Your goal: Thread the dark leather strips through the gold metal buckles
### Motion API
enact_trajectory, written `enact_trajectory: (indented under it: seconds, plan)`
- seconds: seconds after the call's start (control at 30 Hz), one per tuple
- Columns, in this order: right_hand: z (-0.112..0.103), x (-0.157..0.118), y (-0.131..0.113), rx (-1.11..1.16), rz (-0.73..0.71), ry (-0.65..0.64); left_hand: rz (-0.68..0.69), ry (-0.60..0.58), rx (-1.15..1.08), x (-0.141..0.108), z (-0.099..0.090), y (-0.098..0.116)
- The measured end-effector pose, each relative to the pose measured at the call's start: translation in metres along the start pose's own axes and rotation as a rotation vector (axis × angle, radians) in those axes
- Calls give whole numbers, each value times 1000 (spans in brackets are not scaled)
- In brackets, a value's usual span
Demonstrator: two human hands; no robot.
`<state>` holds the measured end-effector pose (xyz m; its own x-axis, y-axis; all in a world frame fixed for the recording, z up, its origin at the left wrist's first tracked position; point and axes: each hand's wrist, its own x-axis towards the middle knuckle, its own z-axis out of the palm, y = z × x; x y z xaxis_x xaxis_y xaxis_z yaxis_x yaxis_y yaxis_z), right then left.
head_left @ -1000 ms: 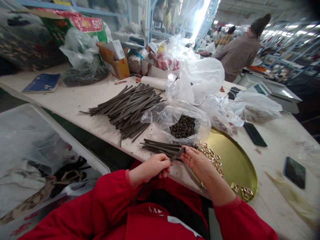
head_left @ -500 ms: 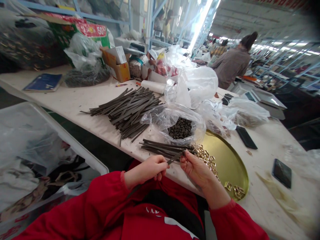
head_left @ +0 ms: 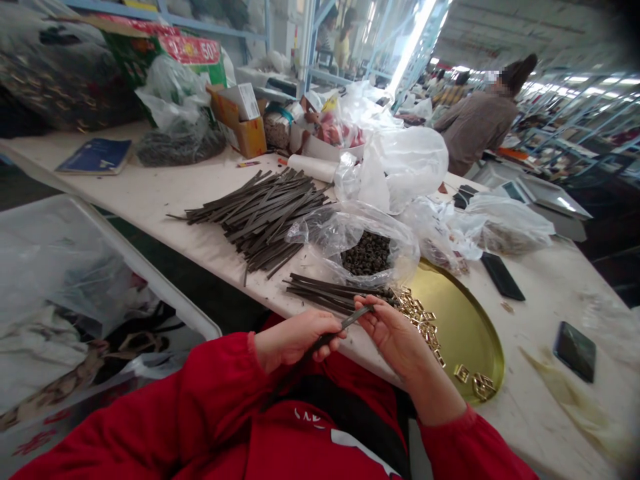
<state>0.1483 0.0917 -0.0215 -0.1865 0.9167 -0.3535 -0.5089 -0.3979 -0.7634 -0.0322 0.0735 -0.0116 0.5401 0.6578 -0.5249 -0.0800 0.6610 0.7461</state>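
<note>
The left hand (head_left: 306, 337), palm down, pinches a dark strap (head_left: 356, 315) over the bench's (head_left: 210, 257) near edge. The right hand (head_left: 387, 327), palm turned up and fingers curled, grips the strap's far end beside the gold tray (head_left: 463, 313).

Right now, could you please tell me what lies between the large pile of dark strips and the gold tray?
In the head view, a clear bag of small dark pieces lies there, with a smaller strip bundle on the near side.
</note>
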Motion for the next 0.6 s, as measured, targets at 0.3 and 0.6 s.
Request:
enact_trajectory:
  seconds: [0.3,0.6]
  plan:
    - [6,7,14,113,29,124,12,82,105,6,9,-6]
    - [13,8,17,138,-77,93,80,120,298,9,12,-6]
